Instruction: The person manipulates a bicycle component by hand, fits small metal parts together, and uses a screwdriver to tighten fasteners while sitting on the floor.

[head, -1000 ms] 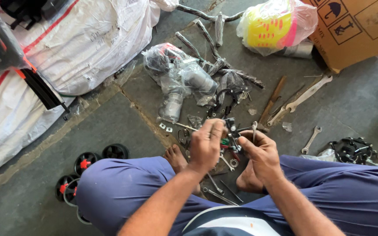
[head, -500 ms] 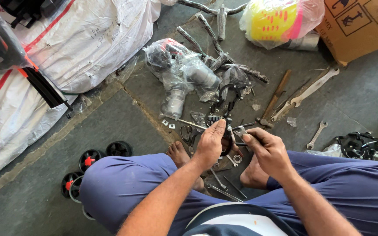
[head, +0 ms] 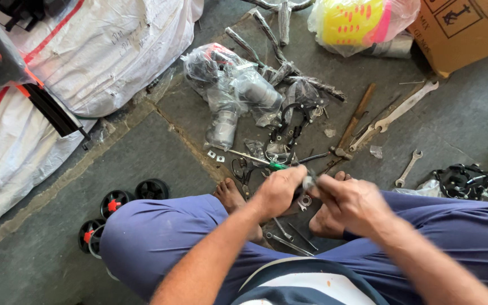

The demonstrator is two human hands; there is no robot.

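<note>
Two grey stone floor slabs [head: 142, 147], white sacks [head: 86, 51] far left, black wheels [head: 114, 203] beside knee. Centre: left hand [head: 278, 192] clenched on small metal part [head: 307, 183], right hand [head: 351, 203] gripping same part, above bare feet. Right: yellow-pink bagged package [head: 362, 22], brown cardboard box [head: 470, 34] top corner, wrenches [head: 402, 107] below.

bare hands, left hand [head: 278, 191] and right hand [head: 350, 202], close around a small grey metal part [head: 308, 182], dull and blurred; just above it a screwdriver [head: 255, 160] shows a bright steel shaft and glossy green plastic grip; beyond that, crinkled clear plastic wrapping [head: 234, 90] shines over grey metal pieces; right of the wrapping, matt silvery spanners [head: 397, 112] lie on rough grey stone paving [head: 142, 152]; far left of it, woven white sacking [head: 103, 51]; lower left, glossy black plastic wheels [head: 117, 202]; top right, matt brown cardboard box [head: 470, 34].
</note>
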